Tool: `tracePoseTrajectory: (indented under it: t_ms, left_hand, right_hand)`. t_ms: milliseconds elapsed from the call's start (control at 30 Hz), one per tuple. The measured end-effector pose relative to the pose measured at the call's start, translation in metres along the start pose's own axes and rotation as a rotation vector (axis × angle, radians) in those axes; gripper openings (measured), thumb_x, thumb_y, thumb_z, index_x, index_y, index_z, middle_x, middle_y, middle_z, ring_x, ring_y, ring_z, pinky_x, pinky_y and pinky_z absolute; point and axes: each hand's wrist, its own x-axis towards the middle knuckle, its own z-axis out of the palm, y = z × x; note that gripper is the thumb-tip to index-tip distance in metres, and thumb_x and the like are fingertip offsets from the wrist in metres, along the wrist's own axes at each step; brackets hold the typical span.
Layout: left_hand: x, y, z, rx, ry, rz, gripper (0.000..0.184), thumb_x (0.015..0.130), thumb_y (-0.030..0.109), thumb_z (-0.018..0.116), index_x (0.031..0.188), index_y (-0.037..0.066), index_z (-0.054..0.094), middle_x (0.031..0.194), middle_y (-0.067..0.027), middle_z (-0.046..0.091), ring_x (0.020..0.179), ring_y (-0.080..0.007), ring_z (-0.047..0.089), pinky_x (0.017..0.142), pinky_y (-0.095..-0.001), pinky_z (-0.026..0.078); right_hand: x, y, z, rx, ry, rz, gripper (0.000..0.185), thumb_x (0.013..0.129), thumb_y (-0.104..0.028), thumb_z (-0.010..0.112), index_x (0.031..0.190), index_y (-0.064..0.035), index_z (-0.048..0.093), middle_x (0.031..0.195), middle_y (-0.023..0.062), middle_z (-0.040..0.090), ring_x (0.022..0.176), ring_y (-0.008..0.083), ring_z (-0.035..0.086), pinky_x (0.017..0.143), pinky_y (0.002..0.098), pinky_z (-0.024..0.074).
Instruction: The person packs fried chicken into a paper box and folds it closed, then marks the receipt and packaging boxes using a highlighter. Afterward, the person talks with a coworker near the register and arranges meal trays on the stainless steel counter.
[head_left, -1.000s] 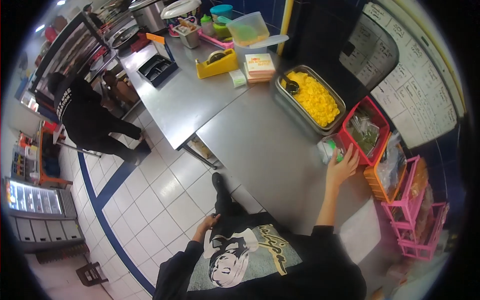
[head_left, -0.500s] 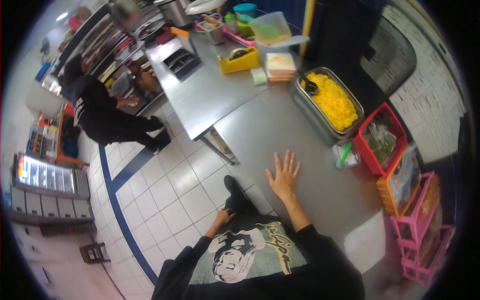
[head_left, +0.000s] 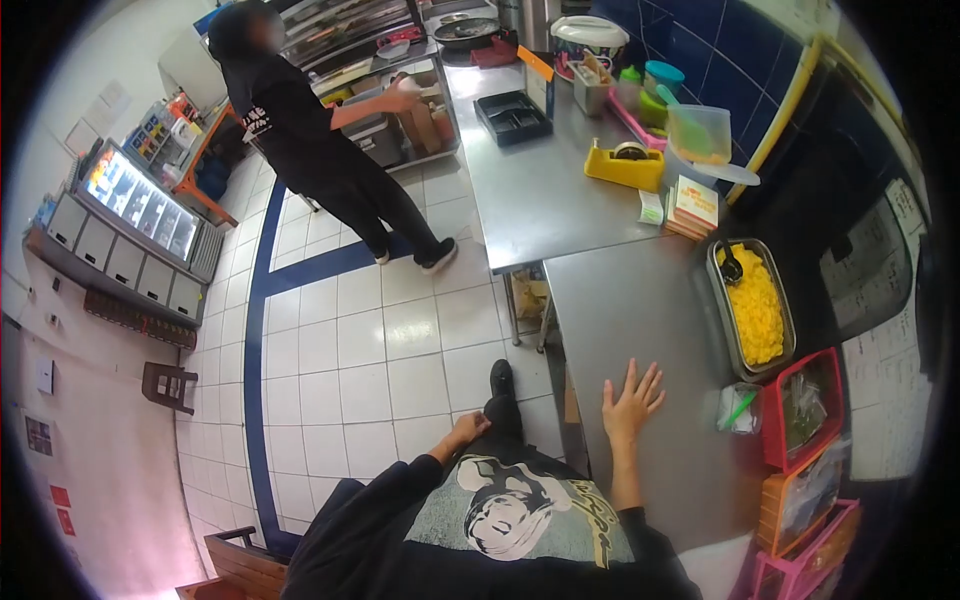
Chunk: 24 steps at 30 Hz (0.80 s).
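My right hand (head_left: 632,402) lies flat on the steel table (head_left: 610,310), fingers spread, holding nothing. Resting on my dark trouser leg by the table's edge, my left hand (head_left: 468,430) has its fingers curled in, with no object showing in it. Beyond my right hand, a deep steel pan (head_left: 790,335) holds yellow chunky food (head_left: 757,312), and a black serving spoon (head_left: 732,266) stands in it. A small clear container (head_left: 727,410) with a green stick (head_left: 738,411) sits to the right of that hand.
Along the right edge stand a red basket (head_left: 838,385), an orange basket (head_left: 770,500) and a pink basket (head_left: 765,572). Farther back are a yellow tape dispenser (head_left: 620,170), stacked papers (head_left: 692,206) and a black tray (head_left: 513,118). Another person (head_left: 300,130) stands at a counter.
My view has turned left, so the table and pan appear farther right. My right hand stays spread on the table and my left on my leg. The other person's arm is now raised forward.
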Motion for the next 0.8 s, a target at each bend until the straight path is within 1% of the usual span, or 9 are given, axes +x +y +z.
tracePoseTrajectory:
  t_ms: [100, 233, 300, 467, 567, 633, 667, 733, 800]
  left_hand:
    - [0.005, -0.011, 0.010, -0.022, 0.159, 0.059, 0.026, 0.084, 0.028, 0.061, 0.092, 0.004, 0.064, 0.088, -0.0157, 0.067, 0.085, -0.0338, 0.064, 0.076, -0.0398, 0.049]
    - [0.018, -0.011, 0.009, -0.061, 0.152, 0.101, 0.021, 0.084, 0.023, 0.059, 0.092, 0.004, 0.064, 0.088, -0.0161, 0.067, 0.085, -0.0341, 0.064, 0.076, -0.0398, 0.050]
    - [0.026, -0.013, 0.006, -0.028, 0.064, 0.065, 0.021, 0.085, 0.017, 0.055, 0.098, 0.004, 0.065, 0.090, -0.0141, 0.068, 0.083, -0.0261, 0.065, 0.075, -0.0359, 0.050]
    - [0.039, -0.020, -0.011, -0.177, 0.063, 0.041, 0.018, 0.080, 0.011, 0.054, 0.094, 0.004, 0.064, 0.088, -0.0133, 0.068, 0.084, -0.0279, 0.066, 0.076, -0.0364, 0.050]
    - [0.048, -0.027, -0.025, -0.147, 0.152, 0.035, 0.015, 0.080, 0.013, 0.057, 0.090, 0.004, 0.064, 0.086, -0.0145, 0.068, 0.084, -0.0302, 0.066, 0.076, -0.0375, 0.051]
    - [0.056, -0.029, -0.040, -0.161, 0.187, 0.028, 0.015, 0.080, 0.012, 0.057, 0.090, 0.003, 0.064, 0.086, -0.0146, 0.068, 0.084, -0.0299, 0.066, 0.076, -0.0370, 0.051]
    - [0.061, -0.029, -0.048, -0.158, 0.241, 0.014, 0.015, 0.081, 0.013, 0.057, 0.091, 0.003, 0.063, 0.087, -0.0152, 0.068, 0.084, -0.0305, 0.066, 0.076, -0.0373, 0.051]
    - [0.074, -0.020, -0.066, -0.163, 0.295, -0.006, 0.016, 0.081, 0.013, 0.057, 0.091, 0.003, 0.063, 0.087, -0.0158, 0.068, 0.085, -0.0310, 0.065, 0.076, -0.0377, 0.051]
    - [0.094, -0.006, -0.092, -0.186, 0.526, 0.004, 0.018, 0.083, 0.013, 0.055, 0.096, 0.002, 0.061, 0.091, -0.0160, 0.066, 0.086, -0.0299, 0.064, 0.075, -0.0376, 0.051]
  right_hand:
    - [0.000, 0.000, 0.000, -0.014, 0.005, 0.001, 0.065, 0.088, -0.043, 0.051, 0.143, -0.0157, 0.032, 0.152, 0.0201, 0.014, 0.140, 0.0371, 0.013, 0.109, 0.0573, 0.0088]
    - [0.001, -0.004, -0.005, -0.006, -0.016, 0.008, 0.065, 0.087, -0.042, 0.053, 0.143, -0.0158, 0.033, 0.151, 0.0196, 0.015, 0.140, 0.0364, 0.014, 0.109, 0.0565, 0.0091]
    - [0.001, -0.005, -0.003, -0.018, -0.012, 0.007, 0.065, 0.087, -0.042, 0.054, 0.143, -0.0162, 0.033, 0.151, 0.0191, 0.016, 0.140, 0.0361, 0.015, 0.109, 0.0562, 0.0096]
    - [0.003, -0.008, -0.001, -0.050, -0.016, 0.021, 0.065, 0.086, -0.042, 0.054, 0.143, -0.0178, 0.034, 0.152, 0.0173, 0.017, 0.140, 0.0352, 0.015, 0.109, 0.0551, 0.0106]
    - [0.006, -0.006, 0.006, -0.035, 0.068, 0.008, 0.054, 0.088, -0.039, 0.053, 0.137, -0.0172, 0.044, 0.149, 0.0163, 0.025, 0.137, 0.0356, 0.022, 0.108, 0.0561, 0.0135]
    - [0.016, -0.006, 0.009, -0.006, 0.169, 0.084, 0.039, 0.092, -0.033, 0.048, 0.126, -0.0156, 0.056, 0.138, 0.0149, 0.043, 0.130, 0.0324, 0.035, 0.106, 0.0542, 0.0190]
    - [0.025, -0.007, 0.013, -0.008, 0.170, 0.079, 0.039, 0.092, -0.033, 0.048, 0.126, -0.0156, 0.056, 0.138, 0.0149, 0.043, 0.130, 0.0324, 0.035, 0.106, 0.0542, 0.0190]
    - [0.050, -0.018, 0.011, 0.190, 0.220, 0.219, 0.031, 0.096, -0.022, 0.043, 0.120, -0.0102, 0.059, 0.122, 0.0159, 0.056, 0.118, 0.0300, 0.049, 0.097, 0.0444, 0.0350]
    - [0.092, -0.041, 0.019, 0.356, 0.269, 0.157, 0.031, 0.097, -0.019, 0.042, 0.121, -0.0067, 0.057, 0.119, 0.0166, 0.058, 0.114, 0.0292, 0.052, 0.095, 0.0404, 0.0389]
